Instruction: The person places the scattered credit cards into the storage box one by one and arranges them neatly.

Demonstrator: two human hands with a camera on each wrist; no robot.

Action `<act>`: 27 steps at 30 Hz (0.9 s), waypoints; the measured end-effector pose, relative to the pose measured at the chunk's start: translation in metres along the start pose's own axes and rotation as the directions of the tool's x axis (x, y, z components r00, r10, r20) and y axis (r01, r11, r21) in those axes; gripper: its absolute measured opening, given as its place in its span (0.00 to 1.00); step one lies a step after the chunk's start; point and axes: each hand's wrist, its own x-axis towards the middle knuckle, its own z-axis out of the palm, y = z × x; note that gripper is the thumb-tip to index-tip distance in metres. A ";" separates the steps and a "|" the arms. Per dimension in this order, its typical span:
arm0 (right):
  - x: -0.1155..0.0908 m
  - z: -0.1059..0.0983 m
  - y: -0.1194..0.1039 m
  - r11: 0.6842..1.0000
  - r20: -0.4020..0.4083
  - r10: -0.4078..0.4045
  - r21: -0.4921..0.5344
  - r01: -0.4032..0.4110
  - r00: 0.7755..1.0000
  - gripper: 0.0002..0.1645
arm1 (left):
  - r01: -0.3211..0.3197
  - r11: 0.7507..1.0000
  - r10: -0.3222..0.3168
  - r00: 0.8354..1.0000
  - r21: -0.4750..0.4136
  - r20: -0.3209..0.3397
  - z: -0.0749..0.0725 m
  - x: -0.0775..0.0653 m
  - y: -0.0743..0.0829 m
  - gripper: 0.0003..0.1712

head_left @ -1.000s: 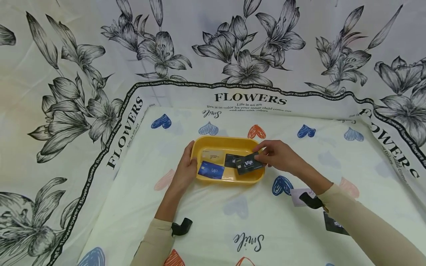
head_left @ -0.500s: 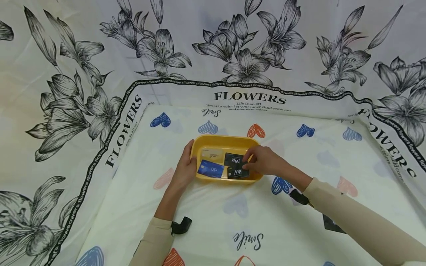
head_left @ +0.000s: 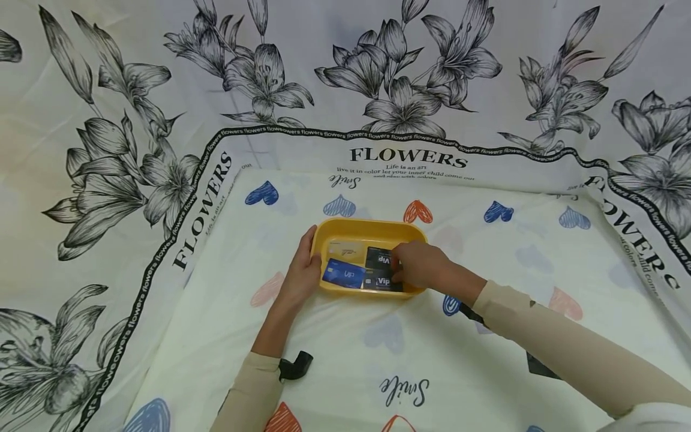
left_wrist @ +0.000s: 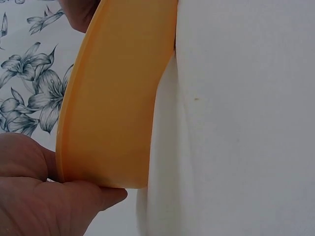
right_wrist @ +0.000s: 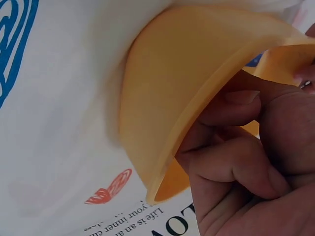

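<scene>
My left hand (head_left: 300,270) grips the left end of a yellow plastic tray (head_left: 372,223), thumb and fingers on its outer wall in the left wrist view. Inside the tray, my right hand (head_left: 423,264) reaches over the right end and pinches the right edge of a black VIP card (head_left: 382,281) near the front wall. Behind that lies a second black VIP card (head_left: 379,257), its right part hidden by the fingers. A blue VIP card (head_left: 344,274) is at front left, a gold card (head_left: 345,251) behind it. The right wrist view shows curled fingers (right_wrist: 231,162) inside the rim.
To the right on the heart-print cloth (head_left: 378,360) lies another black card (head_left: 541,367), partly hidden by the right sleeve (head_left: 567,354). A pale lilac card (head_left: 482,328) shows only a sliver beneath the right wrist. A flower-print cloth (head_left: 281,78) stands behind.
My right hand has brought the black VIP card left and down from above the tray's right end into its front, beside the blue card. The left hand keeps its hold on the tray.
</scene>
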 end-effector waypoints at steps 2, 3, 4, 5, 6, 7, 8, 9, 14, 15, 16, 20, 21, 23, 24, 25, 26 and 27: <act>-0.002 -0.001 0.000 1.000 -0.010 -0.002 0.003 0.002 1.000 0.11 | 0.000 1.000 0.000 1.000 0.002 0.002 0.001 0.000 0.000 0.37; -0.003 -0.002 0.001 1.000 -0.018 -0.004 0.006 0.004 1.000 0.11 | -0.001 1.000 0.001 1.000 0.004 0.001 0.001 0.001 0.000 0.37; -0.004 -0.003 0.003 1.000 -0.026 -0.004 0.024 0.004 1.000 0.11 | -0.002 1.000 0.002 1.000 0.008 -0.001 0.001 0.001 0.000 0.37; -0.006 -0.005 0.005 0.999 -0.035 -0.005 0.046 0.007 0.999 0.11 | -0.001 1.000 0.001 1.000 0.011 -0.002 0.001 0.001 0.000 0.37; -0.008 -0.007 0.008 0.998 -0.045 -0.007 0.066 0.010 0.999 0.11 | -0.002 1.000 0.002 1.000 0.013 -0.001 0.001 0.001 0.000 0.37; -0.010 -0.009 0.011 0.996 -0.055 -0.007 0.092 0.012 0.998 0.11 | -0.003 1.000 0.003 1.000 0.016 -0.001 0.001 0.001 0.000 0.37; -0.013 -0.012 0.014 0.993 -0.066 -0.005 0.119 0.013 0.998 0.11 | -0.005 1.000 0.005 1.000 0.016 -0.003 0.001 0.001 0.000 0.37; -0.017 -0.015 0.018 0.989 -0.078 -0.005 0.144 0.016 0.997 0.12 | -0.005 1.000 0.005 1.000 0.016 -0.002 0.001 0.001 0.000 0.37; -0.045 -0.029 0.047 0.968 -0.169 -0.013 0.244 0.054 0.986 0.12 | -0.009 1.000 0.009 1.000 0.013 0.003 0.000 0.001 0.001 0.36; -0.052 -0.031 0.055 0.965 -0.186 -0.011 0.257 0.060 0.983 0.13 | -0.012 1.000 0.012 1.000 0.012 0.006 0.000 0.001 0.001 0.36; -0.059 -0.032 0.064 0.960 -0.199 -0.007 0.272 0.062 0.980 0.14 | -0.013 1.000 0.013 1.000 0.010 0.006 0.001 0.001 0.002 0.36; -0.083 -0.033 0.100 0.947 -0.208 0.035 0.320 0.035 0.977 0.19 | -0.019 1.000 0.019 1.000 0.012 0.006 0.001 0.000 0.002 0.37; -0.089 -0.032 0.110 0.944 -0.198 0.048 0.329 0.020 0.979 0.20 | -0.017 1.000 0.017 1.000 0.012 0.005 0.001 0.000 0.002 0.37; -0.099 -0.026 0.128 0.943 -0.183 0.072 0.334 -0.007 0.980 0.23 | -0.011 1.000 0.011 1.000 0.017 0.004 0.001 0.000 0.002 0.36; -0.104 -0.023 0.136 0.942 -0.175 0.086 0.335 -0.023 0.981 0.24 | -0.008 1.000 0.008 1.000 0.016 0.005 0.001 0.000 0.001 0.36; -0.109 -0.019 0.145 0.942 -0.167 0.101 0.334 -0.040 0.981 0.25 | -0.010 1.000 0.010 1.000 0.011 0.006 0.001 0.000 0.001 0.36; -0.114 -0.014 0.154 0.941 -0.159 0.114 0.334 -0.055 0.981 0.26 | -0.006 1.000 0.006 1.000 0.009 0.006 0.002 0.000 0.001 0.36; -0.119 -0.010 0.162 0.940 -0.156 0.130 0.333 -0.072 0.979 0.26 | -0.006 1.000 0.006 1.000 0.010 0.006 0.002 0.000 0.001 0.36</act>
